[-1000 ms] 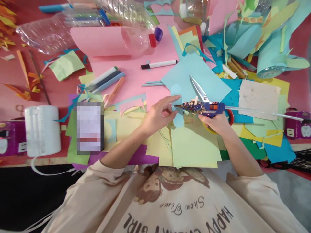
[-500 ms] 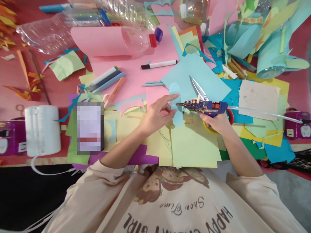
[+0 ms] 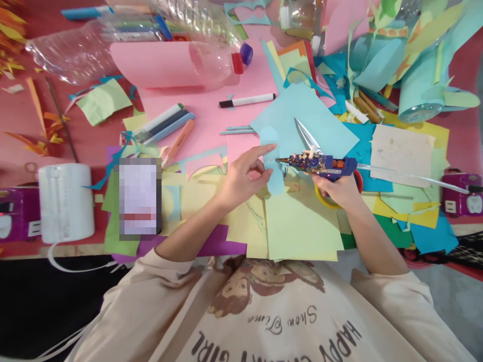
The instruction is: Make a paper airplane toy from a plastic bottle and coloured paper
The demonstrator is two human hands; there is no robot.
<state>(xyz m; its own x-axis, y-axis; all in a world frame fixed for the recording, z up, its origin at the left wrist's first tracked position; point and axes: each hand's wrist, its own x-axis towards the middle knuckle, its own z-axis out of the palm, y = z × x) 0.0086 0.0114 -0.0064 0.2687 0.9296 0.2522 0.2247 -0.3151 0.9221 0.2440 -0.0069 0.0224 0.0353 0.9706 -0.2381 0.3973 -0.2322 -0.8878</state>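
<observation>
Holding a blue glue gun (image 3: 334, 166) at centre right of the frame, the right hand (image 3: 337, 193) has its fingers (image 3: 325, 187) wrapped tight around the grip below the body. The gun lies level and its nozzle points toward the left of the frame. A clear glue stick (image 3: 409, 176) runs out of the gun's rear toward the right edge.

The nozzle tip meets a light blue cutout (image 3: 275, 182), which sits at the centre of the frame. The left hand (image 3: 241, 180) holds this cutout by its left edge. Its index finger is stretched out along the upper part, the thumb is pressed just below it, and the other fingers are curled in; the grip looks like a pinch.

Behind the gun lie scissors (image 3: 305, 132), blades shut and pointing to the upper left, with the handles partly hidden by the right hand. Under both hands the worktop (image 3: 22, 125) is buried in coloured paper. A pale green sheet (image 3: 302, 226) lies nearest the person and a larger light blue sheet (image 3: 313, 108) lies above the scissors.

Above the left hand, a black-capped marker (image 3: 247, 100) rests on pink paper. A clear bottle (image 3: 181, 63) with a red cap lies on its side near the top, with pink paper rolled inside it. A bundle of pens (image 3: 164, 123) lies at upper left of centre. At left sit a blurred phone (image 3: 139, 197) and a white roll (image 3: 66, 201).
</observation>
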